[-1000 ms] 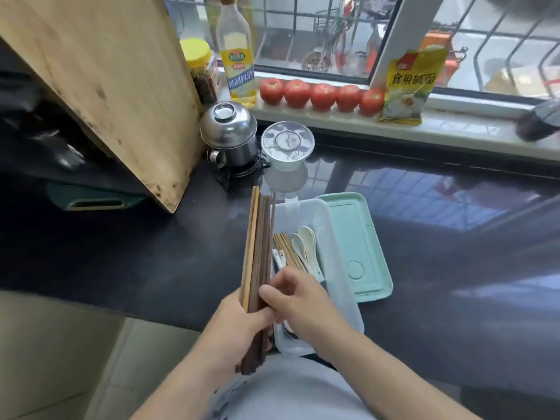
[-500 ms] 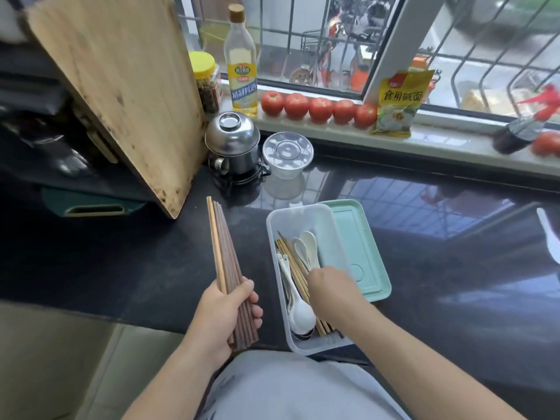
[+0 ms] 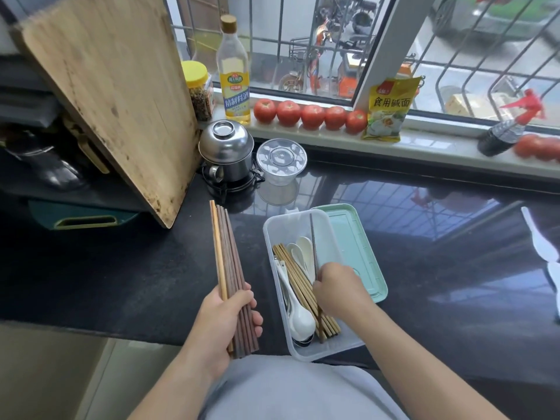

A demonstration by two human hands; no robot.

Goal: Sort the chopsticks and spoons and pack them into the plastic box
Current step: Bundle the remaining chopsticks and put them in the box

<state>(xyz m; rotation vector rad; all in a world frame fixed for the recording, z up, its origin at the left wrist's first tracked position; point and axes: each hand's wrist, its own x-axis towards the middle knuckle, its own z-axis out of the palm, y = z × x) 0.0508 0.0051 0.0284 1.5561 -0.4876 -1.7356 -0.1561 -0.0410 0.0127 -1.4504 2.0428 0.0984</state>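
Plastic box [image 3: 304,351]: clear, oblong, open, at the near edge of the dark counter [image 3: 121,268]. Holds light wooden chopsticks [image 3: 298,283] lying lengthwise down the middle, white spoons [image 3: 298,316] to their left and at the far end, bowls partly stacked.

Dark chopstick [image 3: 313,247]: single, raised at a slant over the box, pinched at its lower part by the right hand [image 3: 336,287].

Bundle of dark chopsticks [image 3: 230,277]: held outside the box, left of it, gripped near the lower end by the left hand [image 3: 225,322]; one lighter stick on the bundle's left side. Hands apart.

Step in hand, by judgement: sorting, dark sticks being picked out of the box and gathered in the left-hand bundle. Next move likely calls for carrying the single stick across and laying it parallel with the bundle, tips aligned.

Green lid [image 3: 356,247]: lies flat, touching the box's right side.

Loose white spoons [image 3: 542,247]: far right on the counter, well apart from the box, not yet packed
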